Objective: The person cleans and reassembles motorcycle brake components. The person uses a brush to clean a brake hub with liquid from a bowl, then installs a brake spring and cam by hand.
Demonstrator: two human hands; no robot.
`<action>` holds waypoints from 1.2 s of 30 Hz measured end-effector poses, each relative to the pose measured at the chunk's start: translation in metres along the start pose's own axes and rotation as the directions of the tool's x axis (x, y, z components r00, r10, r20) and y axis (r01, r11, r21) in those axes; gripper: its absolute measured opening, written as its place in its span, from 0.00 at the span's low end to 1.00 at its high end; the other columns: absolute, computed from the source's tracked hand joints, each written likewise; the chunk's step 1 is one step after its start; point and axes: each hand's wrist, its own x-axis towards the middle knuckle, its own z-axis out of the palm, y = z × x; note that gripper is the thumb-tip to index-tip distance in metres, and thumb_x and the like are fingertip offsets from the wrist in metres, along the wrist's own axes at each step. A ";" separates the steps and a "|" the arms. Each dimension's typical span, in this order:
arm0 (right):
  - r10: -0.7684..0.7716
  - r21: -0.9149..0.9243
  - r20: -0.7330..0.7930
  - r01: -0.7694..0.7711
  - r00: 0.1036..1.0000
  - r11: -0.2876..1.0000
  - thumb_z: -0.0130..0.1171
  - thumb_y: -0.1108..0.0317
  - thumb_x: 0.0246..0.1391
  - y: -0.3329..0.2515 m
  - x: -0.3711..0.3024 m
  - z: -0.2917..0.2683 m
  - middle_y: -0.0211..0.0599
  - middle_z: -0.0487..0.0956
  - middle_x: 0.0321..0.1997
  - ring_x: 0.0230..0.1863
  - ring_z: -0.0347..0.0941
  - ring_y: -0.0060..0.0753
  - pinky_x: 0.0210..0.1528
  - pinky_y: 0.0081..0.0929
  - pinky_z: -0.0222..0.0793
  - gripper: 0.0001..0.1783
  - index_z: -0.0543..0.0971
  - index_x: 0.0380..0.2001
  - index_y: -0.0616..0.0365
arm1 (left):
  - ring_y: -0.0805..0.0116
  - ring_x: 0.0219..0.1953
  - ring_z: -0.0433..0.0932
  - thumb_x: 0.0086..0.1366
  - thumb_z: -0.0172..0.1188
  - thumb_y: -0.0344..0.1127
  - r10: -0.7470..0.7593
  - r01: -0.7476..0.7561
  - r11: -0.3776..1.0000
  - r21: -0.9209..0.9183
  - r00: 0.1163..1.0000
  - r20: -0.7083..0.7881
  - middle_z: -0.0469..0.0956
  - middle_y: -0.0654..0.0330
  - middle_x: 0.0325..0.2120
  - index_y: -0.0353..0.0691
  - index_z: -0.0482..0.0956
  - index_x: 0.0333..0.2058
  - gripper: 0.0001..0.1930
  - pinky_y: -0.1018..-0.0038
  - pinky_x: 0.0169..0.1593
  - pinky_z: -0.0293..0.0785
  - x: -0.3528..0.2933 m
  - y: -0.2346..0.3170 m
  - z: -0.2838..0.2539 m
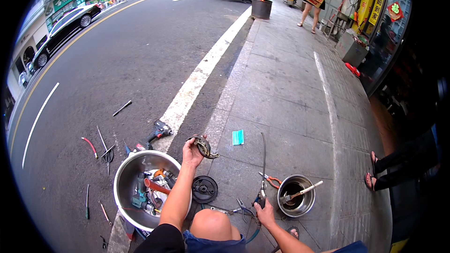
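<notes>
Above the pavement edge, my left hand (191, 153) is closed round a pair of dark, curved brake shoes (204, 147). My right hand (265, 212), lower and to the right, grips an air blow gun (262, 194) whose long thin nozzle points up and away; a bluish hose (253, 235) trails from it. Between my hands a round black hub-like part (205, 189) lies flat on the paving. Pliers with orange handles (272, 179) and a second pair of pliers (242, 204) lie near my right hand.
Left of my knee stands a steel basin (123, 171) full of tools. A small steel pot (296, 213) with a brush (300, 193) and dark contents is at right. A cordless driver (160, 130) and loose tools lie on the road. People stand at right and far ahead.
</notes>
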 end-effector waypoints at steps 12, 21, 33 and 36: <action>-0.728 0.074 0.467 0.798 0.502 0.598 0.57 0.69 0.57 -0.185 0.087 0.092 0.48 0.81 0.30 0.30 0.78 0.48 0.31 0.40 0.70 0.14 0.73 0.46 0.61 | 0.55 0.35 0.80 0.64 0.55 0.60 0.796 -0.733 0.604 0.312 0.575 -0.191 0.80 0.54 0.33 0.45 0.76 0.35 0.21 0.56 0.38 0.77 -0.187 0.341 0.062; -0.460 0.220 0.881 0.954 -0.105 0.202 0.58 0.64 0.55 -0.225 -0.043 0.214 0.49 0.79 0.36 0.38 0.77 0.56 0.39 0.49 0.71 0.16 0.69 0.44 0.58 | 0.53 0.29 0.79 0.63 0.56 0.61 0.787 -0.759 0.462 0.459 0.113 -0.606 0.77 0.55 0.32 0.48 0.69 0.43 0.23 0.55 0.32 0.71 -0.419 0.374 -0.058; -0.419 0.168 0.906 0.956 -0.053 0.242 0.56 0.60 0.57 -0.228 -0.077 0.251 0.53 0.79 0.30 0.34 0.77 0.59 0.35 0.52 0.70 0.15 0.67 0.40 0.58 | 0.56 0.25 0.79 0.63 0.60 0.56 0.740 -0.586 0.577 0.569 0.080 -0.668 0.77 0.56 0.28 0.44 0.71 0.38 0.21 0.59 0.27 0.75 -0.458 0.396 -0.101; -0.438 0.131 0.899 0.952 0.004 0.277 0.56 0.59 0.58 -0.235 -0.081 0.248 0.54 0.80 0.29 0.34 0.78 0.57 0.35 0.51 0.71 0.16 0.67 0.40 0.59 | 0.57 0.23 0.78 0.64 0.60 0.55 0.746 -0.437 0.614 0.657 0.050 -0.664 0.77 0.58 0.26 0.45 0.72 0.34 0.19 0.61 0.27 0.74 -0.453 0.392 -0.117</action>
